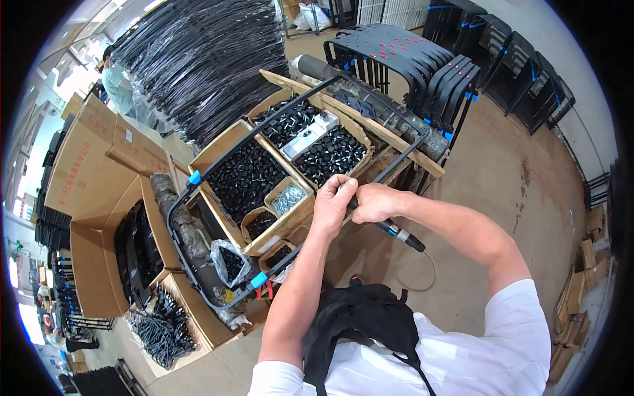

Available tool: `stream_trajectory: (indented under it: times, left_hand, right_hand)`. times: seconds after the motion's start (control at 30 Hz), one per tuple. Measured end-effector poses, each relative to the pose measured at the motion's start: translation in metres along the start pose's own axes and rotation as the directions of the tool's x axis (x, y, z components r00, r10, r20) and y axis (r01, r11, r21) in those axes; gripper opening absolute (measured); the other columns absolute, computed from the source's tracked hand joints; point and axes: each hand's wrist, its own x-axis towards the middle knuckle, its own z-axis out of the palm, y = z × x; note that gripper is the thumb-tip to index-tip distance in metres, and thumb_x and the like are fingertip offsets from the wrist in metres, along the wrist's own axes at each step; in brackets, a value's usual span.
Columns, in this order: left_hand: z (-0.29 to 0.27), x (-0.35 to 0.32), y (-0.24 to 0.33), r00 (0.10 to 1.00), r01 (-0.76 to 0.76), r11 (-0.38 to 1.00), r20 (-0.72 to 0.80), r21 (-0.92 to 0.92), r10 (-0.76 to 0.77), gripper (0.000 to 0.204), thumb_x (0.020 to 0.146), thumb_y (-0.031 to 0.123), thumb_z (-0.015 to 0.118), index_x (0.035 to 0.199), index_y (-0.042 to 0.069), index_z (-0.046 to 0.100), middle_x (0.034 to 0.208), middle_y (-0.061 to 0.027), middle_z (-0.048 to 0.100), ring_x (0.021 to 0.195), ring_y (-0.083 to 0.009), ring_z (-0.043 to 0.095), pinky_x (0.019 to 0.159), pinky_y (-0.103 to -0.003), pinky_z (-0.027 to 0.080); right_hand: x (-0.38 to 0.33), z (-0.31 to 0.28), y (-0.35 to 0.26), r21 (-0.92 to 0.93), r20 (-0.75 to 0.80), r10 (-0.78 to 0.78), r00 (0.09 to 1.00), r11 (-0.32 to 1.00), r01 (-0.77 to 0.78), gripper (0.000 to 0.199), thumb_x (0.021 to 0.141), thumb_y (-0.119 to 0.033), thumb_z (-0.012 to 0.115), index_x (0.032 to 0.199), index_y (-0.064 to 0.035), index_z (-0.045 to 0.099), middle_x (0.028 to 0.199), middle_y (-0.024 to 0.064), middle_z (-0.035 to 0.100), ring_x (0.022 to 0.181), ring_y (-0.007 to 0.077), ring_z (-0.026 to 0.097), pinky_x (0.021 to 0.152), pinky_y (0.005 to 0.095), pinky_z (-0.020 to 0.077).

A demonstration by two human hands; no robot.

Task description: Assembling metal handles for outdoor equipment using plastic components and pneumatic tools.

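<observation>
My right hand (374,203) is closed around an electric screwdriver (404,236), whose dark rear end and thin cord stick out below my fist. Beside it, my left hand (335,198) is closed in a pinch close to the tool's front end; what sits between its fingertips is hidden. Both hands are at the near side of a black tubular frame (232,146) with blue clips (194,178), which lies tilted across wooden-sided bins. Under the frame, the bins hold black-headed knob screws (243,173), and a small box has silver screws (288,198).
A white block-shaped part (309,135) lies in the bins. To the left stand an open carton (99,257) with black parts and a bundle of black cables (165,323). Stacked black frames (396,49) stand beyond. Another person (117,86) is at the far left.
</observation>
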Motion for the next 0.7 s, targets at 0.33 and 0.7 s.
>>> stream_trajectory:
  times: [0.33, 0.7]
  left_hand:
    - [-0.015, 0.002, 0.01, 0.969, -0.107, 0.988, 0.234, 0.116, 0.077, 0.016, 0.1, 0.018, 0.072, 0.096, 0.004, 0.066, 0.088, 0.0036, 0.06, 0.083, -0.0067, 0.054, 0.075, -0.027, 0.049]
    - [-0.166, -0.031, 0.045, 0.931, -0.031, 0.962, -0.344, 0.271, 0.126, 0.042, 0.109, 0.043, 0.057, 0.103, 0.001, 0.06, 0.089, -0.0031, 0.062, 0.079, -0.0159, 0.057, 0.075, -0.034, 0.052]
  right_hand:
    - [-0.013, 0.007, -0.014, 0.063, -0.101, 0.08, 0.992, 0.995, -0.074, 0.033, 0.08, -0.023, 0.067, 0.099, 0.0037, 0.071, 0.099, 0.0261, 0.074, 0.097, 0.0418, 0.073, 0.084, 0.0498, 0.057]
    - [0.035, -0.017, -0.124, -0.119, -0.048, -0.119, 0.992, 0.987, 0.112, 0.061, 0.077, -0.029, 0.076, 0.13, -0.001, 0.064, 0.108, 0.027, 0.074, 0.103, 0.0418, 0.073, 0.091, 0.0469, 0.0571]
